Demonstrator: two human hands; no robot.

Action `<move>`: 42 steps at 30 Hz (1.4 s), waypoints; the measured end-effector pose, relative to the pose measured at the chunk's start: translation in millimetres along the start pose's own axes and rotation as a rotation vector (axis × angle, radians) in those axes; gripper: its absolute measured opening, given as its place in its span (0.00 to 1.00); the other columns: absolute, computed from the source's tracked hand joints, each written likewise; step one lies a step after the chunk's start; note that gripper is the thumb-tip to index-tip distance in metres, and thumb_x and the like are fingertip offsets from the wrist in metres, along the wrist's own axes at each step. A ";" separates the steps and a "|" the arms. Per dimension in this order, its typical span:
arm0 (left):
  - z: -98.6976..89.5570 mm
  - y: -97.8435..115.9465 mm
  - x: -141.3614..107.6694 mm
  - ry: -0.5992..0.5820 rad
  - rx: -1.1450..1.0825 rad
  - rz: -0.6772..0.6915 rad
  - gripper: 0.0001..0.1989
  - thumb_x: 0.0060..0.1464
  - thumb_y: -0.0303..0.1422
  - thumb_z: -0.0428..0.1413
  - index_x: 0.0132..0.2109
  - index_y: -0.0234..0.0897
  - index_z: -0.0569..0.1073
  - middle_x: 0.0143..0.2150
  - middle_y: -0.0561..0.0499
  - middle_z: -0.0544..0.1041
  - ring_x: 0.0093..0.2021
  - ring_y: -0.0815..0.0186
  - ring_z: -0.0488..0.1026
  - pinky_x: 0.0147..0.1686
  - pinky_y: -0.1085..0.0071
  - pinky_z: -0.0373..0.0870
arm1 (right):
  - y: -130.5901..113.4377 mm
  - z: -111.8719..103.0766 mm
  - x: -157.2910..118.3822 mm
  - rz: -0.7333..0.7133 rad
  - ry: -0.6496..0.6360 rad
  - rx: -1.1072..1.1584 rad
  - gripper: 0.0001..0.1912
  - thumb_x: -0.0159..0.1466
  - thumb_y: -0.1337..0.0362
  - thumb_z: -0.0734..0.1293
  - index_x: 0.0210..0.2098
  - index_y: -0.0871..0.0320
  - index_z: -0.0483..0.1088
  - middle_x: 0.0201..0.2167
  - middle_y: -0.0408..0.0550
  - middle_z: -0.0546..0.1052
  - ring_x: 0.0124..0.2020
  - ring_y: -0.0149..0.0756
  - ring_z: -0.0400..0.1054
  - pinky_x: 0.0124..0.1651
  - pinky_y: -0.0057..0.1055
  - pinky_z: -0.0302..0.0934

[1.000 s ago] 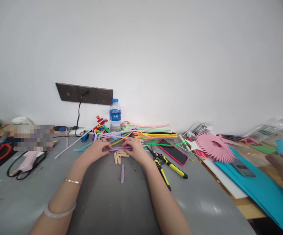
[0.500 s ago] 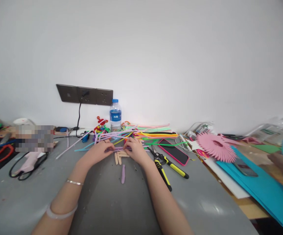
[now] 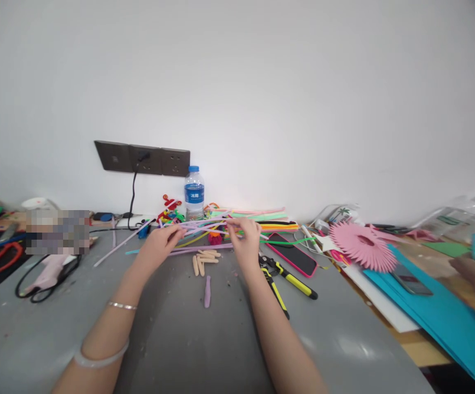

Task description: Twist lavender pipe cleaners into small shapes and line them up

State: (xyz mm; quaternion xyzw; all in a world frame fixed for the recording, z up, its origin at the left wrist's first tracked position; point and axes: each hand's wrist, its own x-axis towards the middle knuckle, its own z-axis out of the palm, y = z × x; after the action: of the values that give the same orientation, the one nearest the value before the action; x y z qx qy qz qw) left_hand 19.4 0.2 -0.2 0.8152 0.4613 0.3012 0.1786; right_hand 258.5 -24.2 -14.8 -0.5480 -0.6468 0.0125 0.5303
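Both hands are raised over the grey table (image 3: 188,339), near a pile of coloured pipe cleaners. My left hand (image 3: 161,244) pinches the left part of some light purple pipe cleaners (image 3: 204,224). Farther right, my right hand (image 3: 242,236) has its fingers closed on the same purple strands. Beneath them, several short beige pieces (image 3: 201,265) lie in a small group. One short purple piece (image 3: 207,291) rests nearer to me. Multicoloured pipe cleaners (image 3: 274,226) spread out behind my right hand.
Yellow-black pliers (image 3: 297,284) and a phone with a pink edge (image 3: 299,259) lie right of my right hand. A water bottle (image 3: 194,196) stands by the wall. At left is a pink glue gun (image 3: 48,273). Another person's hand (image 3: 473,273) is over blue sheets (image 3: 438,312) at far right.
My hands have moved up and apart from beside the beige pieces, my right hand to the right and my left hand slightly left. Purple strands are now lifted between them.
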 end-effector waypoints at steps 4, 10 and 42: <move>1.1 4.0 0.2 0.137 -0.086 -0.052 0.17 0.62 0.42 0.43 0.29 0.39 0.65 0.23 0.55 0.68 0.25 0.66 0.65 0.28 0.72 0.59 | -2.3 -2.5 0.2 0.038 0.122 -0.018 0.07 0.64 0.61 0.63 0.39 0.53 0.72 0.45 0.52 0.73 0.50 0.47 0.63 0.56 0.47 0.47; 4.5 10.5 1.4 0.288 -0.387 -0.122 0.16 0.63 0.42 0.40 0.29 0.40 0.60 0.21 0.58 0.59 0.22 0.68 0.59 0.25 0.74 0.57 | -14.0 1.0 -2.5 0.046 0.097 0.275 0.10 0.65 0.59 0.61 0.37 0.55 0.73 0.39 0.52 0.71 0.43 0.43 0.65 0.47 0.41 0.59; -5.1 -10.4 3.6 0.197 -0.583 -0.270 0.15 0.51 0.46 0.55 0.31 0.37 0.69 0.21 0.55 0.67 0.20 0.70 0.63 0.22 0.74 0.61 | -10.2 13.4 -1.1 0.393 -0.275 1.043 0.19 0.60 0.44 0.64 0.35 0.51 0.57 0.22 0.38 0.69 0.21 0.33 0.63 0.30 0.32 0.60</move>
State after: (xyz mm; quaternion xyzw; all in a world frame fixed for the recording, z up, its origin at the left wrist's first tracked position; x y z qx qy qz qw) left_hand 10.8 8.7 -1.1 0.6282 0.4745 0.4717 0.3972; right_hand 241.8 -21.5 -15.4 -0.3171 -0.5041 0.4993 0.6293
